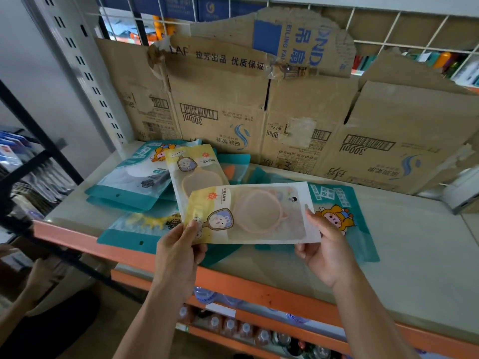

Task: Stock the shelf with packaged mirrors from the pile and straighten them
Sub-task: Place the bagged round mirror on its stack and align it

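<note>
A: In the head view, where is the packaged mirror (248, 213) found?

B: It is held flat and sideways just above the shelf (401, 255), over the loose pile of teal packets (129, 185). Its left end is pinched by the left hand (178, 255), thumb on top and fingers beneath. Its right end is pinched the same way by the right hand (326, 250).

A: How is it expected to handle?

B: It is judged light. A glossy, flexible pouch is seen, yellow at one end and clear in the middle, with a stiff round peach-coloured frame inside. The film is likely slippery and the glass fragile, so the sealed ends are best gripped and the centre left unpressed.

A: What else is noted?

B: A second yellow pouch (194, 172) is laid on the teal ones. Torn, matte corrugated cardboard (285, 112) is stood against the wire back.
</note>
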